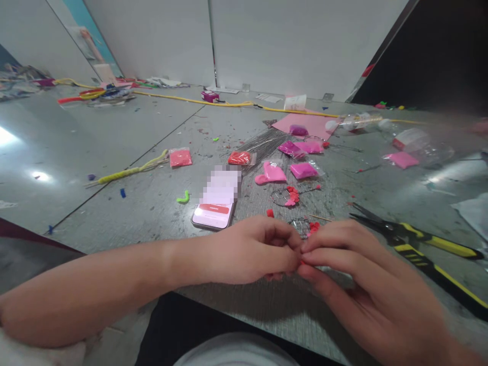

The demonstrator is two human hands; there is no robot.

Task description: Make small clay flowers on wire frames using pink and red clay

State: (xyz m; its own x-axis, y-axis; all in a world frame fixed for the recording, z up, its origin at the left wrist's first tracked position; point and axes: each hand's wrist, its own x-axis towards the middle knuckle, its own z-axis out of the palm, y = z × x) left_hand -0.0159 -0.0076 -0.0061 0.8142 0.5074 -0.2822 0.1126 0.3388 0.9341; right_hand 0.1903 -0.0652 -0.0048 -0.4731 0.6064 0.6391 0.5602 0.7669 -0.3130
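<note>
My left hand (259,251) and my right hand (366,269) meet fingertip to fingertip above the table's near edge. Both are closed in a pinch around a tiny red piece of soft clay (303,263), mostly covered by the fingers. Just beyond the fingers lies a wire ring with red clay bits (314,227), partly hidden by my right hand. Farther back is a second wire ring with red and pink clay petals (293,195). A small red clay lump (270,213) rests on the table above my left hand.
A lit phone (213,216) lies beyond my left wrist. Black-and-yellow pliers (404,236) lie open at the right. Behind are a pink clay lump (271,173), several clay packets (304,170), a bundle of thin wires (263,145), plastic bottles (360,121) and a yellow cable (198,99).
</note>
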